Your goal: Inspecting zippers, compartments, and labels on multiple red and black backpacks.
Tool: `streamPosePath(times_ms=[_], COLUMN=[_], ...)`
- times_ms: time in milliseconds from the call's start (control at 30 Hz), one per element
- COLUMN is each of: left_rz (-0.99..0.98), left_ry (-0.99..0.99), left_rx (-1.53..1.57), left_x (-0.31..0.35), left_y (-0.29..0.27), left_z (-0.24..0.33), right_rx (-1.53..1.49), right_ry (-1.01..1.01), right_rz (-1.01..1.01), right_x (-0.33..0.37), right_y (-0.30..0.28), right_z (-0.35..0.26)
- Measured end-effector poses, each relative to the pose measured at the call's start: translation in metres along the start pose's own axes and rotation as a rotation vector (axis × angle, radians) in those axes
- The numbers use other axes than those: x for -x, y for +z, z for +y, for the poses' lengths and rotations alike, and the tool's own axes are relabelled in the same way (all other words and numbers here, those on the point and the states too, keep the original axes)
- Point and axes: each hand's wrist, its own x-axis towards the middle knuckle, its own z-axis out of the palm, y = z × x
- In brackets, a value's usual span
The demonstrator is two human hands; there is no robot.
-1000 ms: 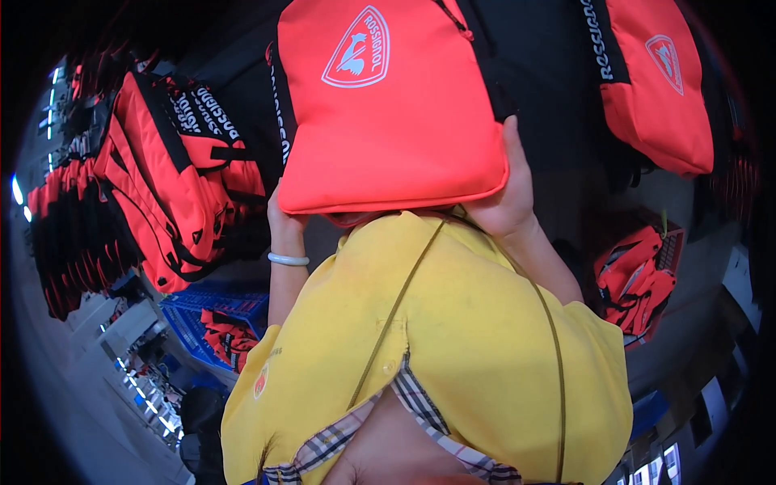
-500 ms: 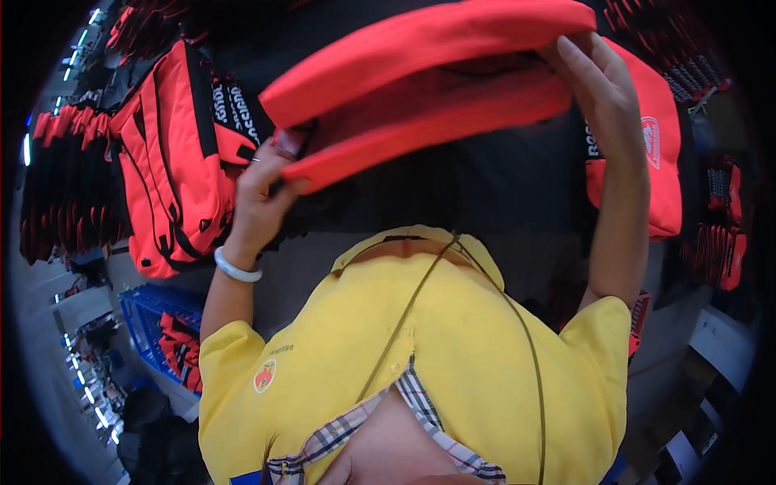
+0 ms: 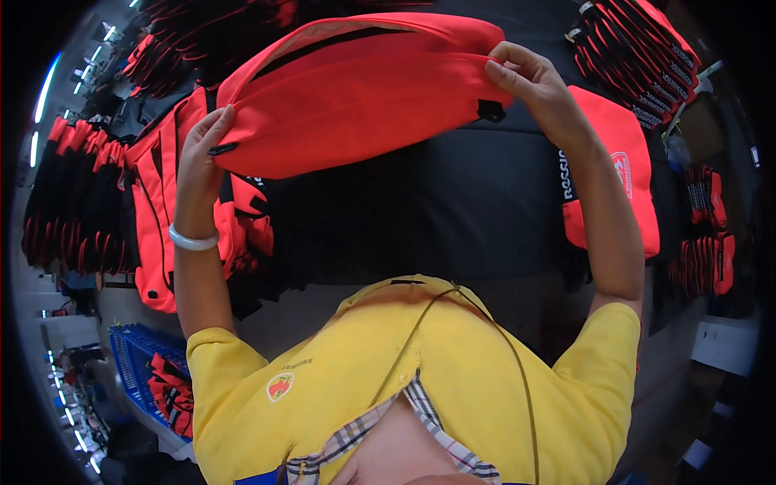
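My left hand [image 3: 200,159] and right hand [image 3: 543,87] pinch opposite ends of the red bag [image 3: 364,113]; a second bag [image 3: 624,129] bears white lettering [image 3: 566,175] and an emblem [image 3: 621,167].

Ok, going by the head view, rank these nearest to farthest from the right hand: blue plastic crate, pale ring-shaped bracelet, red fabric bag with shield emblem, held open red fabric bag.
From the right hand:
1. Open red fabric bag: in its grip.
2. Red fabric bag with shield emblem: right side.
3. Pale ring-shaped bracelet: across, left.
4. Blue plastic crate: lower left.
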Motion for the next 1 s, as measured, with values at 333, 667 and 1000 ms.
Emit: streamPosePath(times_ms=[333,667,1000], left_rz=[0.171,0.24,0.138], left_ry=[-0.196,-0.231,-0.336], left_rx=[0.069,0.094,0.194], left_x=[0.001,0.028,0.04], left_y=[-0.015,0.015,0.033], left_z=[-0.032,-0.046,-0.07], right_rx=[-0.342,-0.194,-0.17], right_ry=[0.265,0.417,0.469], right_rz=[-0.013,0.16,0.087], right_x=[-0.018,-0.03,-0.017], right_y=[0.018,0.023,-0.004], right_z=[0.031,0.043,0.079])
